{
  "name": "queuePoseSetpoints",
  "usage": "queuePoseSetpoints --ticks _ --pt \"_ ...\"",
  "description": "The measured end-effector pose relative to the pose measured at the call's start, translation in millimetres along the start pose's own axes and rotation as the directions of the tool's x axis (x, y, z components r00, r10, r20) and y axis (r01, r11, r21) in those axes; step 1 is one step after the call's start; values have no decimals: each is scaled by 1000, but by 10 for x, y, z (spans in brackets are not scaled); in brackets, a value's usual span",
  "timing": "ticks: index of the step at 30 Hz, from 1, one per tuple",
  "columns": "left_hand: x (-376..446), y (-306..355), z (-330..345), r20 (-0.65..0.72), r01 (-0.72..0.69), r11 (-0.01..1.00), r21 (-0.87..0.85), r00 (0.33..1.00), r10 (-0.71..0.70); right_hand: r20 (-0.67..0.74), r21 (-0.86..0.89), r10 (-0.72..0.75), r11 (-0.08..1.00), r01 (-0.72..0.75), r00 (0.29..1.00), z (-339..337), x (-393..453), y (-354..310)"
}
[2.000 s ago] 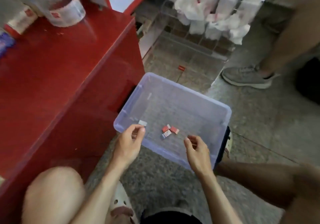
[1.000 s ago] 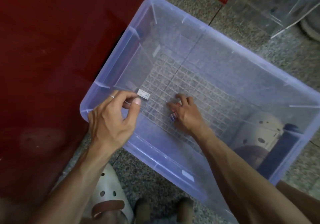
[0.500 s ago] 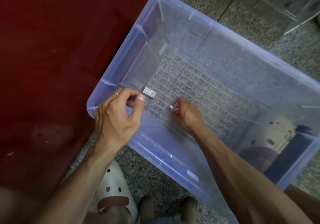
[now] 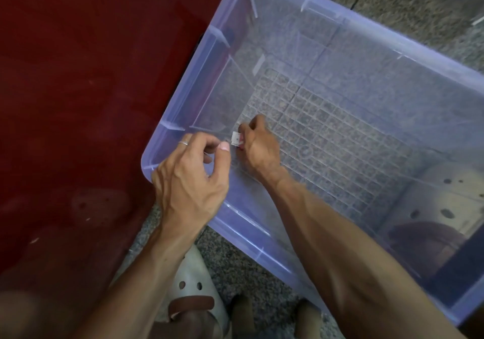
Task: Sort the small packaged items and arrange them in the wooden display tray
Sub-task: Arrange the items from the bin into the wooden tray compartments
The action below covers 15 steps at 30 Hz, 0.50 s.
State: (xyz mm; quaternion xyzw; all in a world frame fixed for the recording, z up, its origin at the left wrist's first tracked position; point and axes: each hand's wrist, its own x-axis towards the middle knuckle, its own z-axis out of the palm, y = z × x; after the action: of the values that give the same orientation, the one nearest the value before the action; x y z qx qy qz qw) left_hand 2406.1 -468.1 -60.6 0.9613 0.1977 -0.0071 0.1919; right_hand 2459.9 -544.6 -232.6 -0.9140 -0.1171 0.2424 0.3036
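Item: small white packet (image 4: 235, 139), pinched in the right hand (image 4: 258, 146), fingers curled round it, red packets partly hidden beneath. Left hand (image 4: 190, 179): thumb and forefinger pinched together just beside the packet, on its left; whether they hold anything cannot be told. Packet's long axis unclear. Container: clear plastic bin (image 4: 262, 247), no loose contents showing. Wooden display tray: not in view.
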Motion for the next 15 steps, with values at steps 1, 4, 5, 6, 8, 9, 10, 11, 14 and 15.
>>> queuePoseSetpoints --ticks 1,4,5,6,8,9,10,11,14,15 --pt "0 -3 -1 1 2 1000 5 1000 -2 -3 -28 -21 999 21 1000 -23 -11 29" --pt "8 -16 9 19 19 999 33 1000 -20 99 -25 -7 1000 9 995 -119 -70 166" --pt "8 -17 11 26 22 999 39 999 -23 118 35 63 997 -67 991 -153 -103 211" --pt "7 -19 11 29 19 999 37 999 -20 133 149 172 970 -191 976 -197 -144 235" --pt "8 -22 1 43 17 1000 13 999 -18 163 472 369 786 -400 915 -356 -268 199" --pt "7 -17 -10 60 24 1000 9 998 -25 177 613 433 654 -443 884 -469 -376 155" --pt "12 -33 -7 86 35 999 14 996 -36 183 715 479 534 -451 858 -590 -506 97" --pt "20 -37 -13 120 46 999 16 992 -48 192 778 512 441 -448 837 -712 -667 33" --pt "83 28 -73 252 119 984 -135 964 -82 222 885 553 231 -404 803 -1016 -1140 -160" --pt "104 84 -125 307 183 956 -229 946 -108 218 903 559 196 -383 800 -1112 -1261 -223"
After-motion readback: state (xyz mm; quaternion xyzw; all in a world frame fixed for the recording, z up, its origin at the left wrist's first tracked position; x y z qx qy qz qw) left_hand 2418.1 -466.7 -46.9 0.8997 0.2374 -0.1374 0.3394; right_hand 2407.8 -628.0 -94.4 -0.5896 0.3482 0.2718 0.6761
